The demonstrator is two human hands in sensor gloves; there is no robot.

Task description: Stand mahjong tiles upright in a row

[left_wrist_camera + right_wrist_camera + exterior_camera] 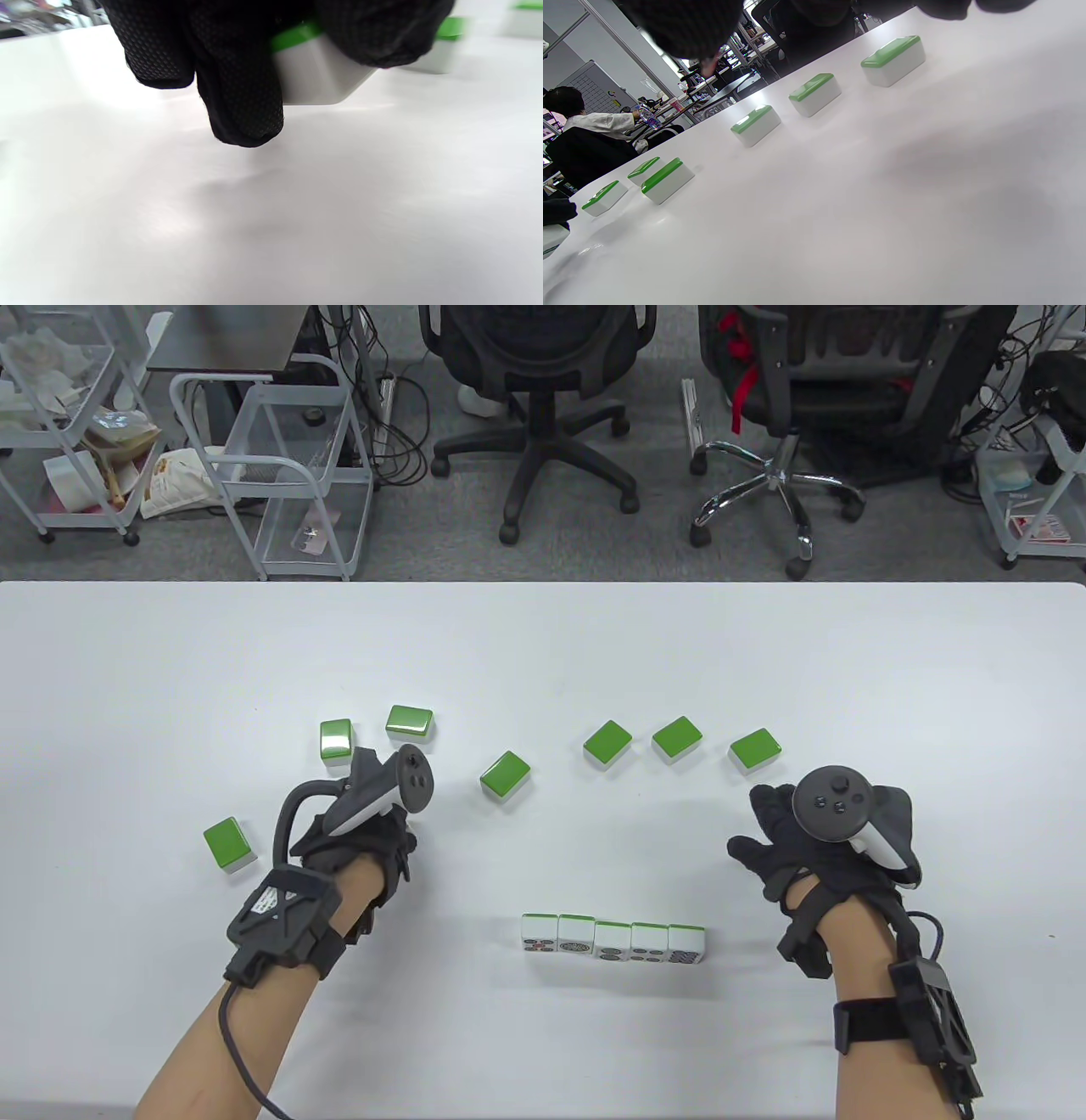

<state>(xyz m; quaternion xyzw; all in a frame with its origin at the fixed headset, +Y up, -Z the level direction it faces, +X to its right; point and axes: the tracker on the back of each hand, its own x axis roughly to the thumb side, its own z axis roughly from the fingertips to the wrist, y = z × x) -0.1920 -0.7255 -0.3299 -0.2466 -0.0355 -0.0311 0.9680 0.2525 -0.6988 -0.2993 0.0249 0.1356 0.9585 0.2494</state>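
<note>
Several mahjong tiles stand upright in a row (612, 940) near the table's front, faces toward me. Several green-backed tiles lie flat behind it, among them one at far left (230, 843), one in the middle (505, 774) and one at right (755, 750). My left hand (356, 831) is left of the row. In the left wrist view its fingers (242, 106) pinch a green-and-white tile (318, 80) close to the table; I cannot tell if it touches. My right hand (806, 836) is open and empty, right of the row, just in front of the rightmost flat tile (893, 59).
The white table's far edge (543, 583) runs across the view. Beyond it stand two office chairs (543, 398) and wire carts (280, 466). Two flat tiles (336, 740) lie just beyond my left hand.
</note>
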